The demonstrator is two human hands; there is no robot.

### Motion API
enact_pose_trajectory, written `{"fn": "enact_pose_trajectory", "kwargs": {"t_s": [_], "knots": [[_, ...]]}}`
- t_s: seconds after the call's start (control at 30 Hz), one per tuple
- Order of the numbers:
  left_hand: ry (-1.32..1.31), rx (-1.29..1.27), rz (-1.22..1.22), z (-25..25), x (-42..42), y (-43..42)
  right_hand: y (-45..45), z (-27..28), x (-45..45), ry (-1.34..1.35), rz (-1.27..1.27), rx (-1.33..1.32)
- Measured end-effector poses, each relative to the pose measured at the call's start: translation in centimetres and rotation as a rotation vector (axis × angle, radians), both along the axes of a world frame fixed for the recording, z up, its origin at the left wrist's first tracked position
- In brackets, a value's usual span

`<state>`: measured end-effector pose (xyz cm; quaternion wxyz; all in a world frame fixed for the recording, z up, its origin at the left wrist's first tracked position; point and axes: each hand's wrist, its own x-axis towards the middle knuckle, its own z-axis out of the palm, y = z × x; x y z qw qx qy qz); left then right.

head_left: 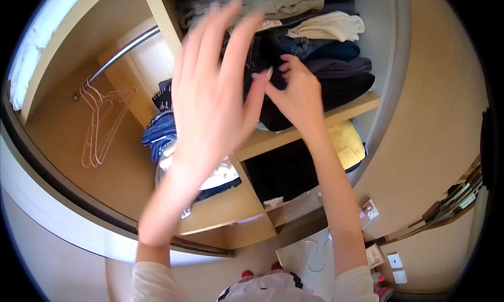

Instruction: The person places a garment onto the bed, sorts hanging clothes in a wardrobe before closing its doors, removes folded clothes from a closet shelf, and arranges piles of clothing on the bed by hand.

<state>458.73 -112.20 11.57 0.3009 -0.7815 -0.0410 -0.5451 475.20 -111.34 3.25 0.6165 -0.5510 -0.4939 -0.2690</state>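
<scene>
a: the background is a wooden wardrobe [220,215] with several compartments. what's in the middle?
b: a stack of folded clothes [341,89], mostly dark, on the upper right shelf [354,110].
a: where is the right hand [298,94]?
b: at the front of that stack, fingers curled toward the clothes. i can't tell whether they pinch any.
a: and the left hand [212,97]?
b: blurred, raised in front of the stack, back to the camera, fingers spread apart.
a: what lies around?
b: within the stack, a cream garment [328,26], with a grey garment [283,2] higher up. below the shelf, black cloth [281,170] and a yellow item [346,144]. left of the divider [160,16], folded blue garments [159,131] and some white cloth [223,173]; farther left, pink hangers [96,113] on a metal rail [123,50].
</scene>
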Motion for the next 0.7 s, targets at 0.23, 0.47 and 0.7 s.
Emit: {"fn": "enact_pose_trajectory", "kwargs": {"t_s": [0.23,0.47,0.7], "knots": [[0.155,0.049,0.589,4.7,5.9,5.8,3.7,1.1,-4.5,-0.061,-0.325,-0.181],[0.128,-0.272,0.56,12.9,7.1,10.3,4.9,-2.0,-8.8,-0.058,-0.315,-0.028],[0.024,-0.315,0.586,13.6,8.4,11.6,4.1,-3.2,-8.4,-0.112,-0.241,-0.031]]}}
